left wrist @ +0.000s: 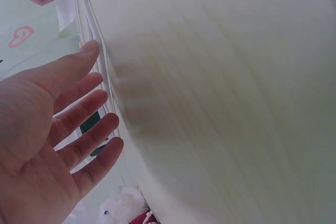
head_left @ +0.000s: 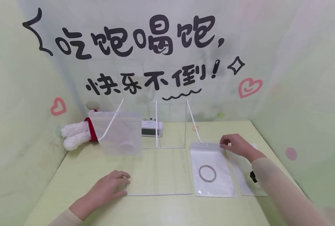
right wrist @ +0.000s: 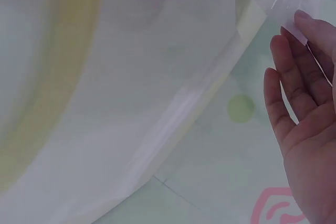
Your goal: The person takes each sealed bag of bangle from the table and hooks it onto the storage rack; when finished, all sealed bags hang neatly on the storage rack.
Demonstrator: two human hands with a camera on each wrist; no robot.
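A white wire display rack (head_left: 157, 125) stands mid-table, its prongs slanting forward. Beside its base, my left hand (head_left: 109, 185) has its fingertips at the left edge; in the left wrist view the fingers are extended and spread. My right hand (head_left: 238, 146) pinches the upper right corner of a clear-fronted zip bag (head_left: 221, 160), thumb against finger in the right wrist view. Inside that bag is a round bangle-like ring (head_left: 200, 174). The bag's top edge is close to the right prong's tip; whether it hangs there I cannot tell. A frosted bag (head_left: 122, 135) hangs on the left prong.
Partly under my right forearm lies another bag (head_left: 241, 175) with a small black item (head_left: 253, 176). Behind the rack are a white device with a dark display (head_left: 150, 131) and an orange ring (head_left: 195, 126). A white plush toy (head_left: 77, 135) lies at the back left. Printed curtains surround the table.
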